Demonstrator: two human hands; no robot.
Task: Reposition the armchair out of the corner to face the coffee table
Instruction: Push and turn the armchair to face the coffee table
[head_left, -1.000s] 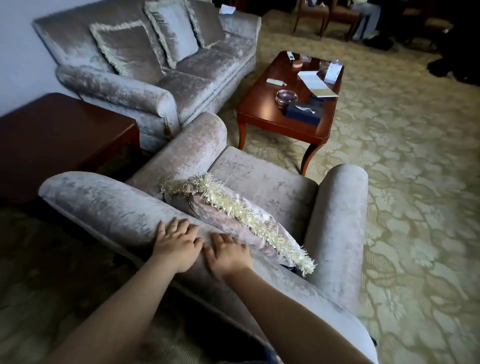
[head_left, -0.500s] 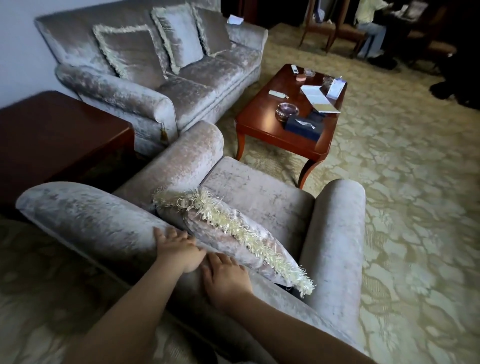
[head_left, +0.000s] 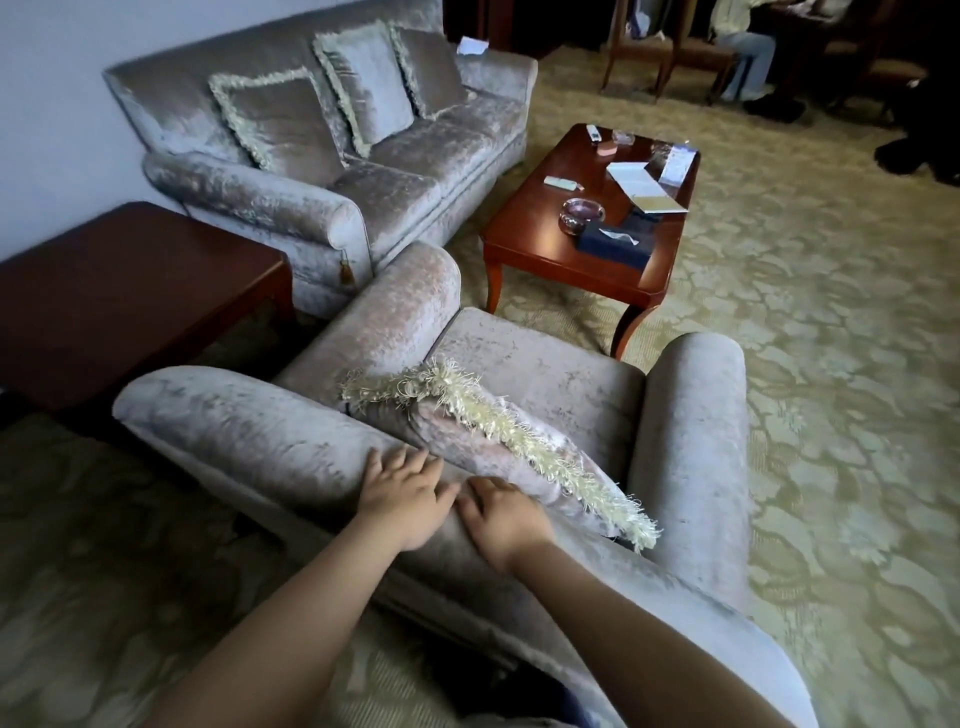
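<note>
A grey velvet armchair (head_left: 545, 374) stands in front of me, its seat turned toward the reddish wooden coffee table (head_left: 545, 244) just beyond it. A fringed cushion (head_left: 483, 441) leans against the inside of the backrest. My left hand (head_left: 402, 493) and my right hand (head_left: 501, 517) lie side by side on top of the backrest, palms down, fingers curled over the padded edge. The coffee table carries a glass ashtray (head_left: 581, 214), a dark tissue box (head_left: 615, 244), papers and a remote.
A matching grey sofa (head_left: 332, 156) with three cushions stands along the wall at the left. A dark wooden side table (head_left: 130, 291) sits left of the armchair. Patterned carpet (head_left: 831, 364) stretches to the right. A seated person and wooden chairs (head_left: 670, 52) are far back.
The armchair has shifted forward and turned slightly toward the coffee table, with both hands staying on the backrest. My view has risen a little.
</note>
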